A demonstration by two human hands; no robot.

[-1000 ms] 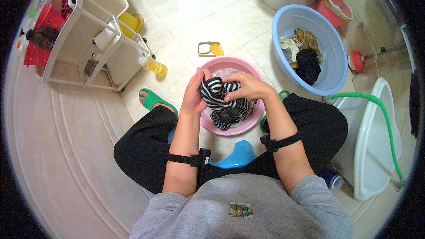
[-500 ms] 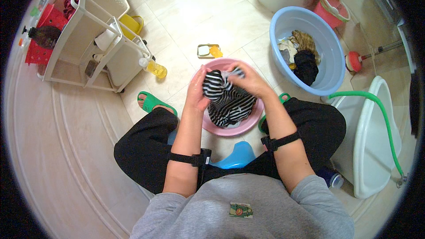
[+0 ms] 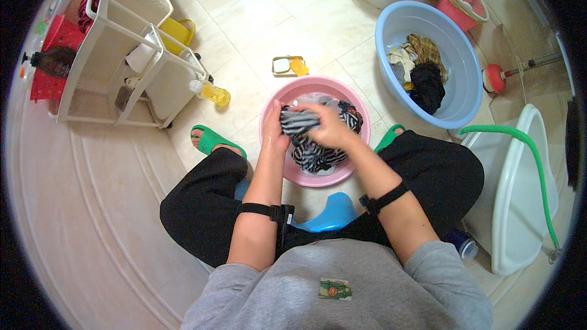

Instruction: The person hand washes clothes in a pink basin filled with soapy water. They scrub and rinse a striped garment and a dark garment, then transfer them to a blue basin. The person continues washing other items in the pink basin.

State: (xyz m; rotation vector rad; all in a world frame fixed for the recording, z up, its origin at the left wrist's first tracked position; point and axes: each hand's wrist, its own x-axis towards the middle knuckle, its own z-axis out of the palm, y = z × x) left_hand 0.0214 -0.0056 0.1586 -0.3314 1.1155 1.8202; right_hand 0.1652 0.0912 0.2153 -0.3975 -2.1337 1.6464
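A black-and-white striped garment (image 3: 315,156) lies bunched in a pink basin (image 3: 356,165) on the floor between my feet, with some water around it. Part of the cloth is lifted above the basin's left side, between my two hands. My left hand (image 3: 275,127) is closed on its left edge. From the right, my right hand (image 3: 330,125) grips the same bunch, slightly blurred, its fingertips over the stripes. Just beyond the basin is a small soap dish (image 3: 280,74) with a white bar of soap (image 3: 281,65) and an orange piece (image 3: 299,66).
At right stands a blue tub (image 3: 460,67) with clothes inside. A white basin (image 3: 520,208) with a green hose (image 3: 529,140) is near my right knee. To the left are a white shelf rack (image 3: 104,67) and a yellow liquid bottle (image 3: 214,93). A blue stool (image 3: 335,212) shows beneath me.
My right hand has come down and left, onto the bunch beside my left hand. The garment's spread part has sunk and crumpled into the basin, showing more of the basin's inside.
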